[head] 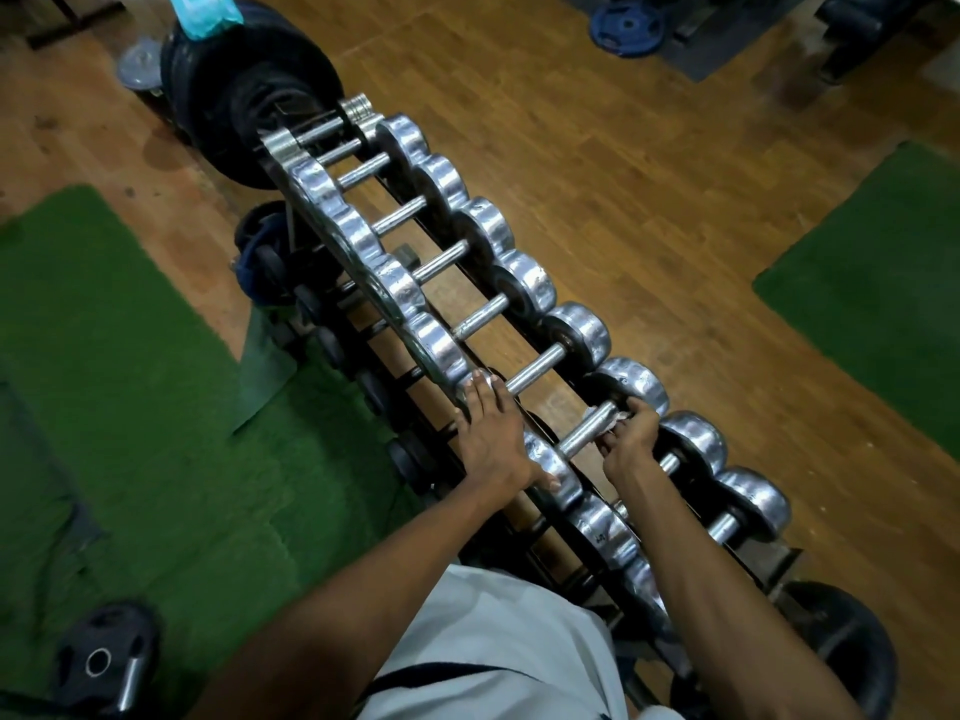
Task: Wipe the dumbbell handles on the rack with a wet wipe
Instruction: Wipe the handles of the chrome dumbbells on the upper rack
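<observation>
The wipe (605, 419), a small crumpled white wad, sits at the lower centre of the frame, pressed against the handle (587, 431) of one dumbbell. The right hand (626, 439) grasps it, fingers curled round wipe and handle together near the handle's far end. That handle is a smooth steel bar whose long axis runs from lower left to upper right, crossing the rack (524, 350). Its round, dented chrome heads sit at either end, one under the left hand (491, 439), the other (636, 384) just beyond the right hand.

The left hand lies flat, fingers straight, over the near heads, fingertips touching the next head up the row and thumb against the head (553, 467) of the dumbbell being wiped.

The rack is a long black frame running from the lower right of the frame to the upper left, with a row of chrome dumbbells (441, 236) lying side by side like ladder rungs, all handles parallel. A lower tier holds dark dumbbells (332, 345). Faint stamped marks show on one near head, too small to read.

At the rack's far end, upper left, stand black plates (244, 80) with a pale blue pack (205, 10) on top. The floor (649, 174) is brown wood-look planking, with green mats (104, 314) at left and right. A black plate (106, 659) lies at lower left, a blue one (626, 26) at the top right. A pale garment (498, 641) fills the bottom centre.
</observation>
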Demonstrator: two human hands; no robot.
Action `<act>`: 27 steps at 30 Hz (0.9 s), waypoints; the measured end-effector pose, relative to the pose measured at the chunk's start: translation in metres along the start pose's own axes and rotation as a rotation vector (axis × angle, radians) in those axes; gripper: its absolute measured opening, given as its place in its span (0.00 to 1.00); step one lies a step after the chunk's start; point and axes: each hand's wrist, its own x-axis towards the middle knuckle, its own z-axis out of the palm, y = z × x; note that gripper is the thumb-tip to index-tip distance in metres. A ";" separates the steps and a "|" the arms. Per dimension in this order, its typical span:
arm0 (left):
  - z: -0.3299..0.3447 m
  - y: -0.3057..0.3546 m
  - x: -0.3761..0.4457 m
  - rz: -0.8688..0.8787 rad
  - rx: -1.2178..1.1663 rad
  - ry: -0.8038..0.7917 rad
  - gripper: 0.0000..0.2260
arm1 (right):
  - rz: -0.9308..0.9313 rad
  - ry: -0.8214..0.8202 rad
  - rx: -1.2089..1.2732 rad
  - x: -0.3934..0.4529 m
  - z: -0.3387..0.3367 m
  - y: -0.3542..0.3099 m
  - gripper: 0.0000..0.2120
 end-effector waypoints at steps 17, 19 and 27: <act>0.000 -0.004 0.000 0.020 0.040 0.009 0.74 | -0.782 -0.075 -1.217 -0.039 -0.022 0.059 0.36; 0.000 -0.004 -0.001 0.028 0.043 0.010 0.74 | -0.872 -0.075 -1.420 -0.036 -0.024 0.054 0.39; 0.000 -0.006 -0.001 0.027 0.091 0.000 0.75 | -0.917 -0.133 -1.882 -0.017 -0.010 0.010 0.47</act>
